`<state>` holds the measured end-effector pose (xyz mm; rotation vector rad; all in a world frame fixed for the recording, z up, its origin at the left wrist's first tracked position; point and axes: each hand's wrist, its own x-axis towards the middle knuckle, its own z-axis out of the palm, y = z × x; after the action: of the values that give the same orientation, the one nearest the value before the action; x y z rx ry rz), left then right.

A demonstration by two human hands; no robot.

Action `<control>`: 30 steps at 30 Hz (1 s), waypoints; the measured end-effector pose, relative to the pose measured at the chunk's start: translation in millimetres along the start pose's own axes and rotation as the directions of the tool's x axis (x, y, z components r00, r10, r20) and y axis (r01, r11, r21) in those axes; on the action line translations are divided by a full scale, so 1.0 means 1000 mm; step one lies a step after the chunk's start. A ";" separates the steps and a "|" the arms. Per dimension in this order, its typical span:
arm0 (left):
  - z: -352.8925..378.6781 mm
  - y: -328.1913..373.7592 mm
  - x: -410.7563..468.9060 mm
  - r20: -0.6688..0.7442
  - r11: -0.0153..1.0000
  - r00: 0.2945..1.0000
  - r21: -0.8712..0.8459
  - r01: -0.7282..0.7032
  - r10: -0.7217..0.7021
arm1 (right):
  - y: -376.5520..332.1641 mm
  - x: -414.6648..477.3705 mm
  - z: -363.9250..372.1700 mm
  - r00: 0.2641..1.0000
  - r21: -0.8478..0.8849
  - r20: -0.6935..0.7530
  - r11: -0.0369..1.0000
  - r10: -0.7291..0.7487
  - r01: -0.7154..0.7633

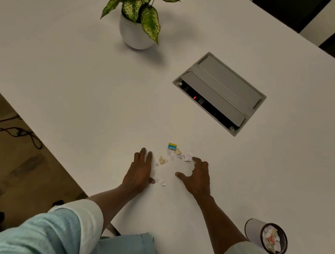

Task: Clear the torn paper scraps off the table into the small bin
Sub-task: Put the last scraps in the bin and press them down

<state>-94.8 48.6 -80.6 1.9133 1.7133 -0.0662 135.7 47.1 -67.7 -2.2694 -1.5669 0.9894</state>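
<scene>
So the torn paper scraps (172,156) are still sitting on the white table (77,84), bunched in a loose little pile right between the two hands. The left hand (141,169) is lying flat, palm down, fingers straight and together, not holding anything, with a few white bits lying just beside its thumb. The right hand (197,175) is hovering low with the thumb spread wide and the fingers bent in a loose claw; the fingertips are touching a crumpled whitish scrap (188,158) at the pile's right edge, but nothing is actually being gripped as far as I can see. A yellow-and-blue piece (172,146) is lying at the far side of the pile. The small bin (252,229) is standing near the table's close edge, just beside the right forearm and well apart from the pile, and it's already holding some scraps. Further back a potted plant (137,24) is sitting on the table, and a grey cable hatch (220,93) is sitting open to the right.
</scene>
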 end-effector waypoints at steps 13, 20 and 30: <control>0.005 0.006 0.030 -0.011 0.966 0.966 -0.024 -0.257 0.257 | -0.047 0.055 0.005 0.942 -0.246 0.210 0.919 -0.261 0.309; 0.015 0.007 0.029 -0.028 0.953 0.953 0.029 -0.301 0.302 | -0.054 0.050 0.014 0.924 -0.434 0.217 0.816 -0.316 0.381; 0.014 0.013 0.031 0.085 0.971 0.970 -0.096 -0.221 0.229 | -0.047 0.033 0.016 0.949 -0.366 0.121 0.875 -0.292 0.316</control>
<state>-72.8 69.8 -99.8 1.9947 1.4050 0.0026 97.6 92.8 -68.9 -2.1260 -2.2278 0.7243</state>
